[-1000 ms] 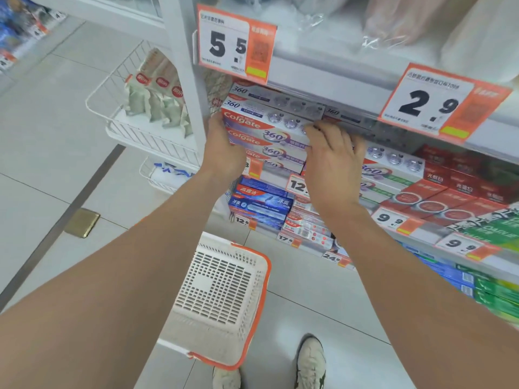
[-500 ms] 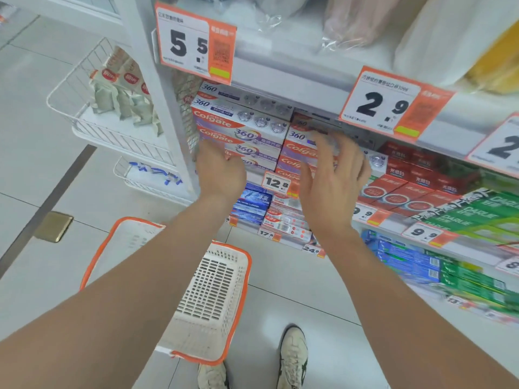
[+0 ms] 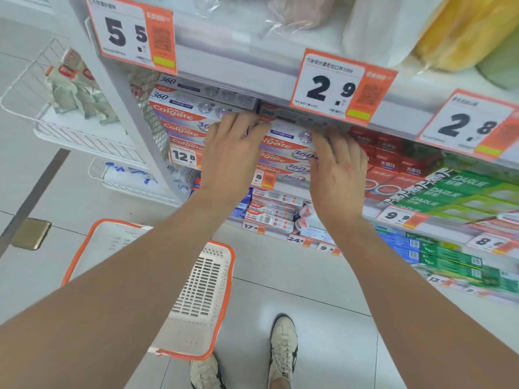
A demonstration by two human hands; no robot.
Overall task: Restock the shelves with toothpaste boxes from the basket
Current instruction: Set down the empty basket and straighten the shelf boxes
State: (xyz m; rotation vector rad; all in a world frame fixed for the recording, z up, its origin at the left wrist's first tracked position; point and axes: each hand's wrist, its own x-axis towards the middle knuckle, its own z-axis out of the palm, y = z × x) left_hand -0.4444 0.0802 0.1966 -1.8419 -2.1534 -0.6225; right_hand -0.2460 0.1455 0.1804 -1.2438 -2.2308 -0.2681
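Toothpaste boxes stacked on shelf; basket on floor, seemingly empty.

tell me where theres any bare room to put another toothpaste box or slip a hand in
Crowded: the Colgate stacks reach nearly to the shelf above, and both hands cover the second stack. Red boxes and green Darlie boxes fill the rest. Free: the floor tiles between basket and shelving.
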